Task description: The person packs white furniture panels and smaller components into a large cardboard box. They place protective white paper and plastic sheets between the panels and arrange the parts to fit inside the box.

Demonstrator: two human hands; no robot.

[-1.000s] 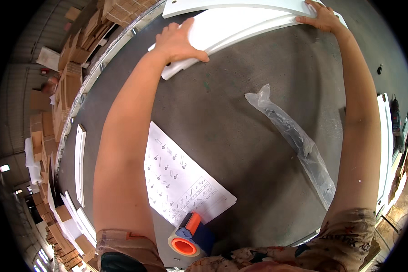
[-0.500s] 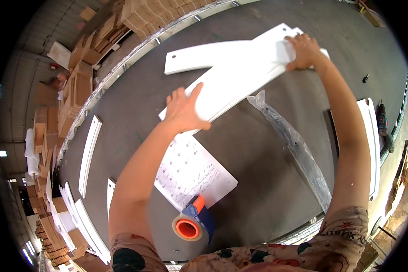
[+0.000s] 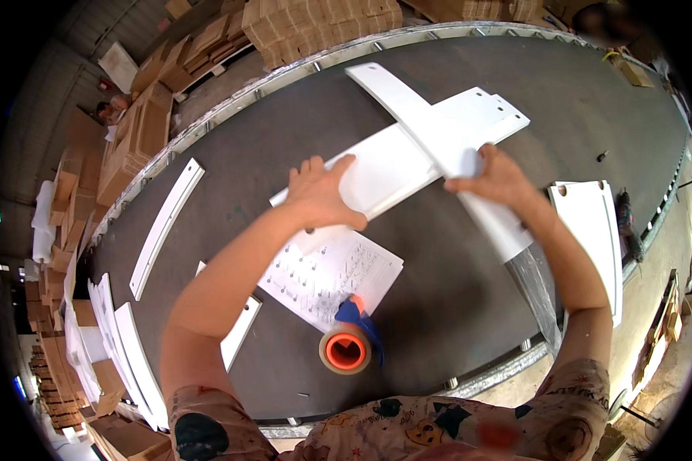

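Observation:
A stack of long white panels with holes near the ends lies slantwise on the dark table. My left hand spans its near-left end, fingers at the far edge and thumb at the near edge. Across the stack lies a narrow white board, holed at its far end. My right hand grips this board past its middle; its near end looks blurred. Under my left hand, a printed instruction sheet with part drawings is partly covered by a panel end.
A tape dispenser with an orange core stands near me. Clear plastic wrap lies by my right forearm. White curved strips are at left, white panels and a power drill at right. Cardboard stacks stand beyond.
My right hand has come nearer from the far end of the stack. The narrow board has turned and now crosses over the stack. My left hand stays at the near-left end.

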